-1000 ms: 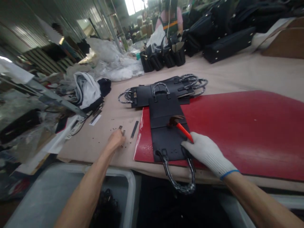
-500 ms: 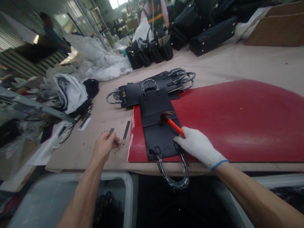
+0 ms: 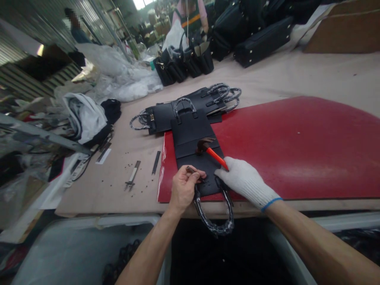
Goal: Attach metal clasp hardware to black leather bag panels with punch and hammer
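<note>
A black leather bag panel (image 3: pixel 191 132) lies across the red mat, with a plastic-wrapped handle (image 3: pixel 213 227) hanging over the table's front edge. My bare left hand (image 3: pixel 184 188) is closed on a slim metal punch (image 3: pixel 190 169) above the panel's near end, by small holes there. The punch's lower end is hidden by my fingers. My gloved right hand (image 3: pixel 245 180) grips a claw hammer (image 3: pixel 218 158) by its orange handle, its head over the panel's middle. Left of the mat lie a pronged metal tool (image 3: pixel 133 174) and a dark flat tool (image 3: pixel 156 162).
More black panels with wrapped handles (image 3: pixel 162 114) lie behind the red mat (image 3: pixel 282 150). Finished black bags (image 3: pixel 184 61) stand farther back. A plastic bin (image 3: pixel 74 245) sits below the table's front left edge. People are in the background.
My left hand has moved right from the tools on the table to the panel's near end, carrying the punch. The pronged tool now shows where that hand was. The right hand stays nearly still.
</note>
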`<state>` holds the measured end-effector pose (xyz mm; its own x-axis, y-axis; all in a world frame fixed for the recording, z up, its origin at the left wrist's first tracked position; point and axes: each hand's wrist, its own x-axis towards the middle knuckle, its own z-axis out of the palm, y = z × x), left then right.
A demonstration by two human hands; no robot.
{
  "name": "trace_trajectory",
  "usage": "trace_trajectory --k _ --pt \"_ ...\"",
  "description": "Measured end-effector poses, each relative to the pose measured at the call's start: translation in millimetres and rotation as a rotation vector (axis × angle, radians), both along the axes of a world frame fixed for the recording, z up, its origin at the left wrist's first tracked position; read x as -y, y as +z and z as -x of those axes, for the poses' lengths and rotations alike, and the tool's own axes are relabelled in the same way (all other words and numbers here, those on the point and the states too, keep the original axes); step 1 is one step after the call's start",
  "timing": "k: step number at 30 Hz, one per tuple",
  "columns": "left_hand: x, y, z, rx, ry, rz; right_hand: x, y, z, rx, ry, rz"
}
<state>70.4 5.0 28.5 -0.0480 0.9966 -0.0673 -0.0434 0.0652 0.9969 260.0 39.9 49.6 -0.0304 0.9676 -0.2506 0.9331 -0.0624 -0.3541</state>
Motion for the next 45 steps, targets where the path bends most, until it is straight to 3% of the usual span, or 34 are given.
trace_trajectory --k 19,31,42,45 --pt "0.3 -5.5 -1.1 -0.019 -0.02 0.005 0.2 -3.5 -2.2 -0.025 0.003 0.028" --pt "4.0 -8.5 4.4 -0.213 -0.163 -0.132 0.5 -3.2 -2.6 -0.049 0.001 0.001" --pt "0.3 -5.6 1.0 -0.374 -0.206 -0.211 -2.0 3.7 -4.4 -0.174 0.011 0.005" --pt "1.6 -7.5 -0.8 -0.418 -0.195 -0.25 0.2 17.0 -9.5 -0.247 0.015 0.008"
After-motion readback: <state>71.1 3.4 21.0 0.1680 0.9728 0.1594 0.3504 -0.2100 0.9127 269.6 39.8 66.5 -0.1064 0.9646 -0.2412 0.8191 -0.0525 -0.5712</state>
